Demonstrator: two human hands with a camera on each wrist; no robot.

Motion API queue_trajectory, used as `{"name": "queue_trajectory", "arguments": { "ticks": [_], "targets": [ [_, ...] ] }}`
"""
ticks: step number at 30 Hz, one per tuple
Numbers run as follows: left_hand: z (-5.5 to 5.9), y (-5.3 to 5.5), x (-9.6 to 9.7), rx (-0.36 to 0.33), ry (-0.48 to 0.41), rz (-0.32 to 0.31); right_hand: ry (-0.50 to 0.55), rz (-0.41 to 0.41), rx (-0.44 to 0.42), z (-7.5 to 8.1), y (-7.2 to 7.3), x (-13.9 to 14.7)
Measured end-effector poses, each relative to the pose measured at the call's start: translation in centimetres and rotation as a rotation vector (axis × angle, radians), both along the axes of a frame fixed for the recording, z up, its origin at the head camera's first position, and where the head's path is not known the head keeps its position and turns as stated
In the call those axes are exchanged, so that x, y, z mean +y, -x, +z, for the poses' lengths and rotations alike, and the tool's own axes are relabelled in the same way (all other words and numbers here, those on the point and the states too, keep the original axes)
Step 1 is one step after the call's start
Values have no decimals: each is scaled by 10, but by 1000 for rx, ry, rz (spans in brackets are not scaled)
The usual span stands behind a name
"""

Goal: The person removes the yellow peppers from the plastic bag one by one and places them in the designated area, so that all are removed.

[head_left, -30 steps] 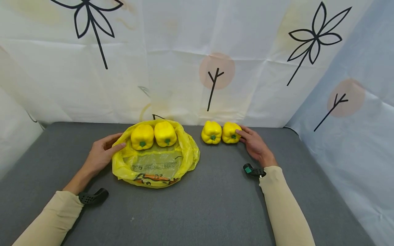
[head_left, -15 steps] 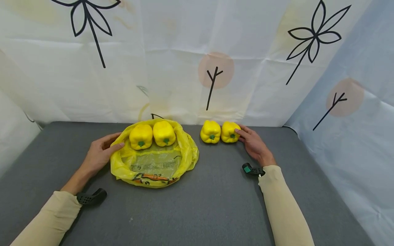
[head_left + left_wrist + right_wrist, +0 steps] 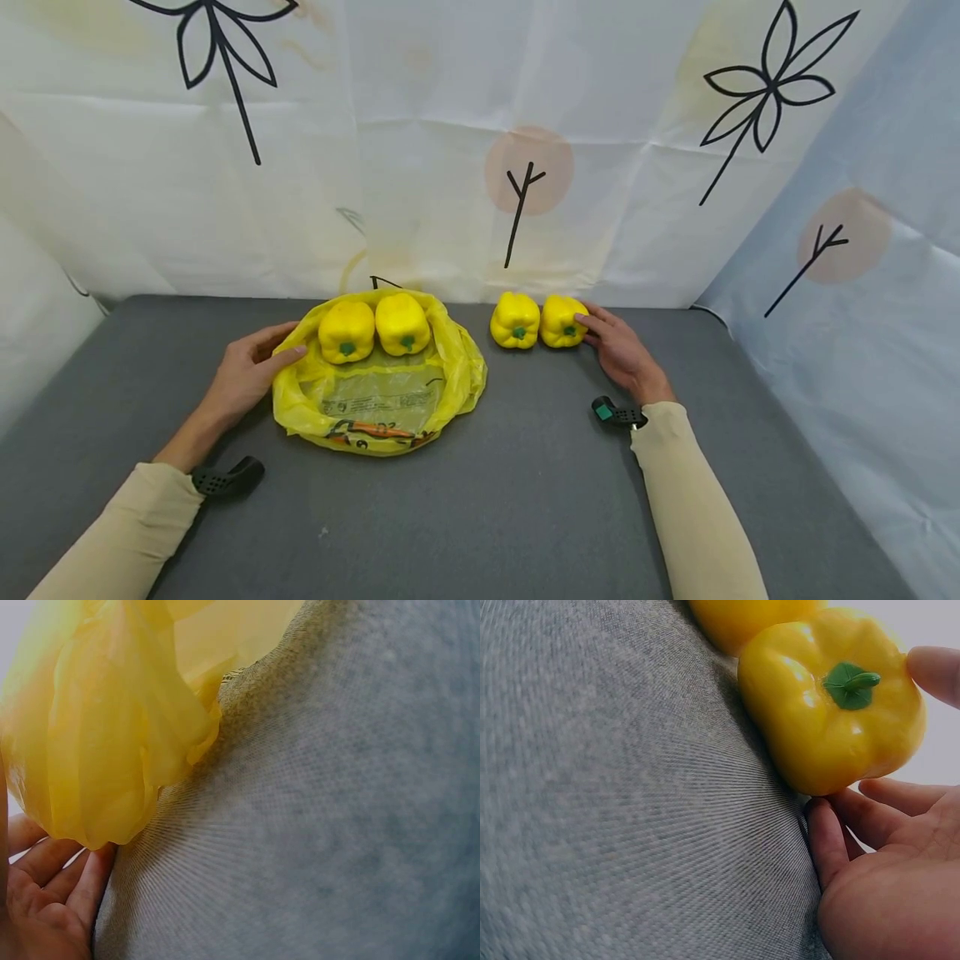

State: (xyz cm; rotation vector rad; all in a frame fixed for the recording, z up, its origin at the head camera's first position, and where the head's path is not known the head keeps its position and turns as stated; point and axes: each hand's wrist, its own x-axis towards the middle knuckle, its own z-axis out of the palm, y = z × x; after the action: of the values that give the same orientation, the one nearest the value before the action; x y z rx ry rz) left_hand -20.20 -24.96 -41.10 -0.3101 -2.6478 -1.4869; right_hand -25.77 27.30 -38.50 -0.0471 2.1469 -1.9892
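Gray table (image 3: 480, 517) with soft-looking top. White sheet (image 3: 420, 183) behind it, a bit creased. On white sheet: cut-off flower (image 3: 224, 50) high on left, whole flower (image 3: 770, 86) high on right, pink circle (image 3: 546, 187) with black twig (image 3: 518, 212) between them. Bluish sheet (image 3: 900, 400) on right side. Thin dark line (image 3: 78, 289) past table's back left corner, maybe wire, hard to tell.

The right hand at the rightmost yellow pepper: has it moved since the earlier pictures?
No: judged against the printed pink circle, the right hand shows no shift either way.
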Motion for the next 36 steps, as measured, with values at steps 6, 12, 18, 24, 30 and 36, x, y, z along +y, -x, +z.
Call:
{"name": "queue_trajectory", "arguments": {
  "ticks": [6, 12, 18, 24, 30, 36],
  "targets": [
    [2, 0, -1, 0, 2, 1, -4, -15, -6, 2, 0, -2],
    [2, 0, 0, 1, 11, 6, -2, -18, -8, 2, 1, -2],
    [1, 0, 1, 8, 9, 4, 15, -19, -8, 2, 1, -1],
    [0, -2, -1, 2, 8, 2, 23, -28, 1, 2, -1, -1],
    [1, -2, -1, -1, 7, 4, 29, -53, 5, 2, -2, -1],
    [1, 0, 0, 5, 10, 7, 24, -89, -2, 2, -1, -2]
  ]
}}
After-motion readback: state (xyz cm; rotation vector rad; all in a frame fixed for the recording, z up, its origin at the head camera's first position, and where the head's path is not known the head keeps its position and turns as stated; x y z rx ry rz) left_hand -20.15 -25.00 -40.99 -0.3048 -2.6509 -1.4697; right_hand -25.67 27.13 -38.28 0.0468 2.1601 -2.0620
